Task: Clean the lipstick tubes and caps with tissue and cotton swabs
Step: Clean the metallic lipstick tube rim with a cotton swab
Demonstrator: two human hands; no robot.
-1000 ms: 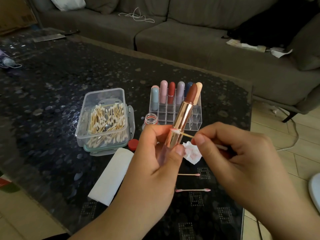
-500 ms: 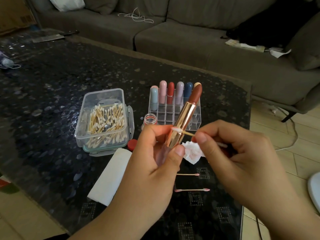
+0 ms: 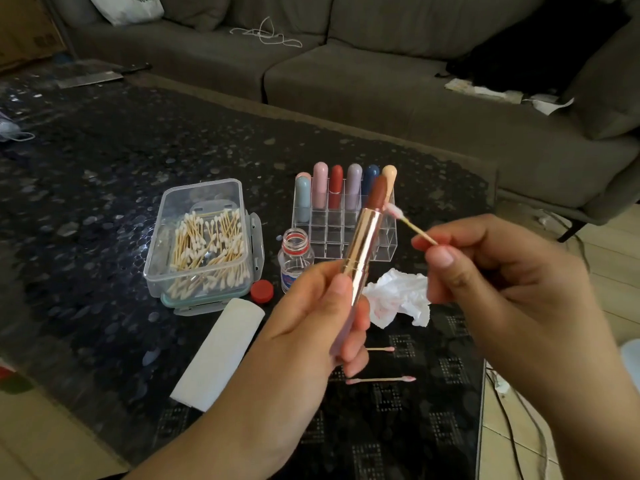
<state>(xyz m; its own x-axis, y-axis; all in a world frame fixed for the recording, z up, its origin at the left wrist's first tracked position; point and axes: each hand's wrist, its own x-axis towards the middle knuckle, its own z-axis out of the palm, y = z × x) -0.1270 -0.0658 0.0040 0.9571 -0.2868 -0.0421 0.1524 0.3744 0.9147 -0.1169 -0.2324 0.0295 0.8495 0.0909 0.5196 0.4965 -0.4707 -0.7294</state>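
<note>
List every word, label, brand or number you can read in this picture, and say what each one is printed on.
White bag on the sofa: dark capital letters along its top edge, cut off by the frame and too blurred to read.
Small clear bottle beside the organiser: a blue and red label, too small to read.
Cardboard box at far left: a dark printed mark, not legible.
Nothing else shows any text.
</note>
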